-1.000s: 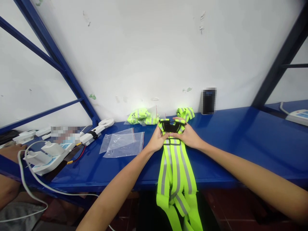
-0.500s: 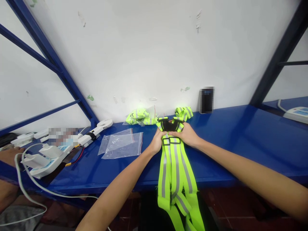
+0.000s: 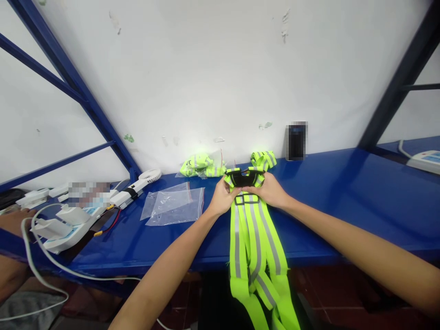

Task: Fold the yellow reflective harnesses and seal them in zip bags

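Note:
Bright yellow-green straps (image 3: 256, 229) with grey reflective stripes hang over the table's front edge, their lower ends below it. At their top are black buckles (image 3: 244, 178), side by side, and dark rectangular sliders (image 3: 246, 199) lie just below. My left hand (image 3: 223, 196) grips the straps from the left, thumb at the buckles. From the right, my right hand (image 3: 274, 190) is closed on them, its thumb meeting the left one. Behind the hands lie a bagged yellow-green bundle (image 3: 199, 165) and a rolled yellow-green strap (image 3: 264, 160).
Clear plastic bags (image 3: 177, 206) lie on the blue table (image 3: 326, 197) left of my hands. Further left are a white fan (image 3: 150, 175), a power strip (image 3: 68, 233) with cables, and another person's hand (image 3: 15, 220). A phone (image 3: 296, 141) leans on the wall.
The hanging straps have shifted slightly right. The black buckles are tilted a little differently, and my left hand has shifted slightly. Both hands keep their hold.

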Available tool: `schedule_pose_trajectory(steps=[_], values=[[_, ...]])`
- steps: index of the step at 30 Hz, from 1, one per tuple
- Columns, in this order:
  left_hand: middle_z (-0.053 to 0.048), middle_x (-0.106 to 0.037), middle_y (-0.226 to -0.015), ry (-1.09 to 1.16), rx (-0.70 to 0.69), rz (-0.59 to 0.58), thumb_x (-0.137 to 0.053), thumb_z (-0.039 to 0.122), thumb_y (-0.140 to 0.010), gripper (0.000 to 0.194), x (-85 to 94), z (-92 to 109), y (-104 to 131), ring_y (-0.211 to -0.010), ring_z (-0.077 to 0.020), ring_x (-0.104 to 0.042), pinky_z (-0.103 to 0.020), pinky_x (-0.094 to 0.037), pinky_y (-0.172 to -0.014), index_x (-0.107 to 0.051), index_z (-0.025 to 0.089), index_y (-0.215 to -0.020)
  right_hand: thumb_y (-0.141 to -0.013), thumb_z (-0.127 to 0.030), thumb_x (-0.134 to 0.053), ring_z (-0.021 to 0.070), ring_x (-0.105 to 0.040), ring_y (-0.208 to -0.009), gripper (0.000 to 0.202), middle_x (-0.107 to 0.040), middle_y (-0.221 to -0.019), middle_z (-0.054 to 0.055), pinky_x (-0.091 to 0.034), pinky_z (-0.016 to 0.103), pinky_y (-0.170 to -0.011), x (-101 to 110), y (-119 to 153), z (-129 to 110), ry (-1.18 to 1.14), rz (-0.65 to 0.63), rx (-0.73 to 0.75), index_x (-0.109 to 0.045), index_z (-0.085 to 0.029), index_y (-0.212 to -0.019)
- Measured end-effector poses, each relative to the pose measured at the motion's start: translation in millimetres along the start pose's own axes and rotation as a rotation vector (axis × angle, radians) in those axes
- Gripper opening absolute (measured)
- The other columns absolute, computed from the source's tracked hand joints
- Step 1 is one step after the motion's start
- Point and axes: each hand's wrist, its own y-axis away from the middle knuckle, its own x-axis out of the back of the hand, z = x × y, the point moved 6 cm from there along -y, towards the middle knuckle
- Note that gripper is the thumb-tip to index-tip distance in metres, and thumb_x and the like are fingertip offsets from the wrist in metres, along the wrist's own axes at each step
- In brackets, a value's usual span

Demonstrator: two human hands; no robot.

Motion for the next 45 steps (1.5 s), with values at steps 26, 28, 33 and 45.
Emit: schedule_pose_trajectory(steps=[26, 28, 33, 45], values=[[-0.009, -0.068, -0.109, -0.108, -0.167, 0.139, -0.074, 0.037, -0.074, 0.035, 14.8, 5.9, -4.2, -0.106, -0.0247, -0.061, -0.038, -0.041, -0.098, -0.061, 0.018, -0.1, -0.09, -0.05, -0.046, 0.0278, -0.065, -0.105, 0.04, -0.072, -0.108, 0.006, -0.052, 0.044, -0.09, -14.5, 5.1, 2.8, -0.472, -0.166, -0.339, -0.065, -0.023, -0.113], [-0.008, -0.068, -0.104, -0.124, -0.156, 0.15, -0.074, 0.035, -0.073, 0.035, 17.2, 3.4, -4.8, -0.099, -0.0239, -0.063, -0.037, -0.044, -0.093, -0.061, 0.018, -0.1, -0.089, -0.049, -0.049, 0.0282, -0.065, -0.105, 0.038, -0.072, -0.108, 0.007, -0.054, 0.043, -0.088, -15.6, 5.5, 4.4, -0.524, -0.195, -0.403, -0.068, -0.022, -0.108], [-0.003, -0.066, -0.084, -0.165, -0.086, 0.178, -0.074, 0.03, -0.071, 0.023, 19.9, 6.1, -3.1, -0.082, -0.019, -0.061, -0.031, -0.046, -0.08, -0.061, 0.017, -0.085, -0.076, -0.033, -0.069, 0.027, -0.066, -0.102, 0.027, -0.074, -0.103, 0.006, -0.051, 0.042, -0.092, -11.4, 4.7, 19.0, -0.499, -0.127, -0.409, -0.073, -0.021, -0.1], [-0.007, -0.068, -0.104, 0.332, 0.192, 0.101, -0.086, 0.026, -0.059, 0.074, -1.2, -4.5, 4.8, -0.092, -0.0222, -0.066, -0.041, -0.05, -0.089, -0.05, 0.02, -0.125, -0.064, -0.028, -0.079, 0.0298, -0.061, -0.11, 0.043, -0.067, -0.118, 0.008, -0.048, 0.045, -0.096, 6.7, -0.9, 12.6, -0.062, -0.062, -0.114, -0.072, -0.02, -0.105]])
